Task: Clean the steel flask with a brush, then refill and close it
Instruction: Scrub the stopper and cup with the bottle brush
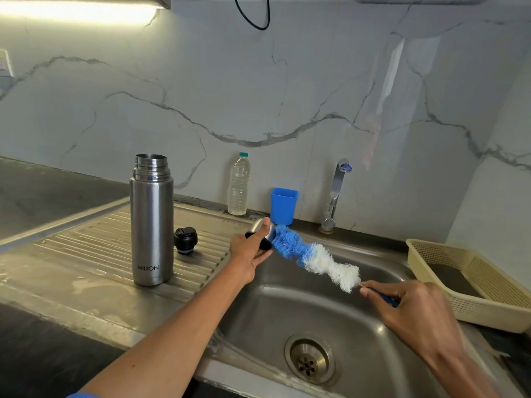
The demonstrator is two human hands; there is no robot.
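Note:
The steel flask (151, 222) stands upright and uncapped on the ribbed drainboard (94, 242). Its black stopper (185, 241) lies just to its right. My left hand (249, 255) is shut on the flask's steel outer cup (263, 231), held on its side at the sink's left rim. A blue and white bottle brush (313, 257) has its blue tip inside that cup. My right hand (413, 311) grips the brush's blue handle over the sink basin (359, 320).
A clear plastic water bottle (239, 185) and a blue plastic cup (283, 205) stand against the marble wall behind the sink. The tap (336, 193) is at the back right. A beige perforated basket (471, 282) sits right of the basin. The drain (309, 358) is at the front.

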